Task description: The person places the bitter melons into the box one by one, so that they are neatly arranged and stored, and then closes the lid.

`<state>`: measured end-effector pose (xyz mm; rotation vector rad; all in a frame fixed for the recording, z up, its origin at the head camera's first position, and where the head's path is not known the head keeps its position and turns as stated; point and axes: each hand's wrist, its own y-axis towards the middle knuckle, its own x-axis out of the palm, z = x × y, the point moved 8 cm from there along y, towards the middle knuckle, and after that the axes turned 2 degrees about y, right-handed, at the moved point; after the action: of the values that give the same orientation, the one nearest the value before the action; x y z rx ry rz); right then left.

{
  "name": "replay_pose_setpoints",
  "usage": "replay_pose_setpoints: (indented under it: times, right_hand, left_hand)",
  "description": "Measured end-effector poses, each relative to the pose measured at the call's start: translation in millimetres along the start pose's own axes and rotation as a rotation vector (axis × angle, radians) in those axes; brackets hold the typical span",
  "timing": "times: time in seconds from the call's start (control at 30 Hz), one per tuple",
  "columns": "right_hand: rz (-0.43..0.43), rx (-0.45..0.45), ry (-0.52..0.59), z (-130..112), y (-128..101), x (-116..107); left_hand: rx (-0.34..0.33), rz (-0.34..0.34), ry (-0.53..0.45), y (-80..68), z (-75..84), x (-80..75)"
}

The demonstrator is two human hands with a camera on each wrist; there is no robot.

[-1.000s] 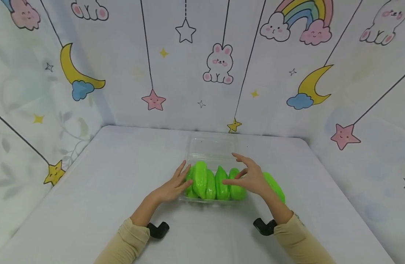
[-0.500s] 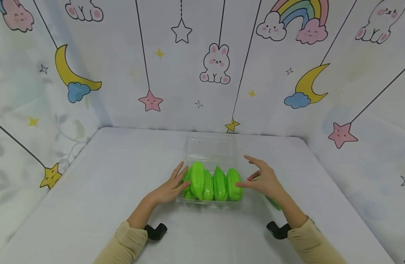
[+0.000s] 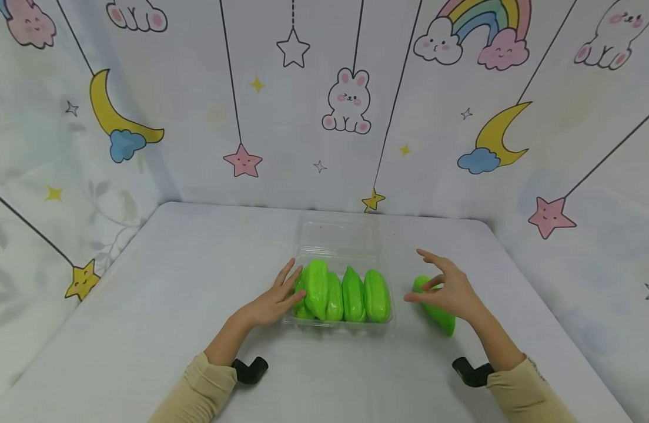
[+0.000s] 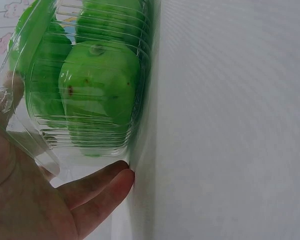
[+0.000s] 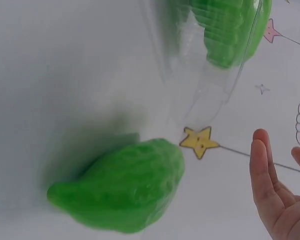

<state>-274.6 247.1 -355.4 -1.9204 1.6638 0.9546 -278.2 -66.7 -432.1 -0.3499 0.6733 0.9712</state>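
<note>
Left hand (image 3: 271, 302) lies flat against the left end of the clear plastic clamshell box (image 3: 345, 235), fingers straight and pressed to its wall; the left wrist view shows those fingers (image 4: 97, 192) resting on the white table (image 3: 160, 294) right at the box's corner. Inside the box sit four green chayotes (image 3: 341, 294), packed side by side, each with its long axis running front to back, away from the person. The clear lid lies open behind them, flat toward the back wall.

Over to the right: the right hand (image 3: 451, 291) hovers with fingers spread and relaxed, holding nothing. Just under and beside it lies a fifth, loose chayote (image 3: 435, 311) on the table, apart from the box on its right side. Its long axis runs diagonally, far end angled toward the box, near end toward the person's right. In the right wrist view the loose chayote (image 5: 122, 187) lies clear of the fingertips (image 5: 262, 160), not touched.
</note>
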Motion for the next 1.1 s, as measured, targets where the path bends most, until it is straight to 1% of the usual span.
replay_pose_setpoints:
  times: [0.3,0.5,0.7,0.87,1.1]
  right_hand:
    - [-0.014,-0.035,0.006,20,-8,-7]
    - [-0.008,-0.066,-0.020,32,-11,-11]
    - [-0.019,-0.046,-0.053,46,-12,-16]
    - [-0.065,-0.035,-0.083,55,-12,-16]
    - [-0.145,-0.001,-0.067,68,-11,-10]
  left_hand:
    - [-0.002,0.002,0.008,0.2,-1.5,0.4]
    - [-0.015,-0.003,-0.002,-0.4,-3.0,0.4]
    - [-0.017,-0.001,-0.004,-1.1,-2.9,0.0]
    - [-0.016,0.000,-0.001,-0.8,-2.7,-0.4]
    - [-0.017,-0.004,0.001,-0.7,-2.2,-0.4]
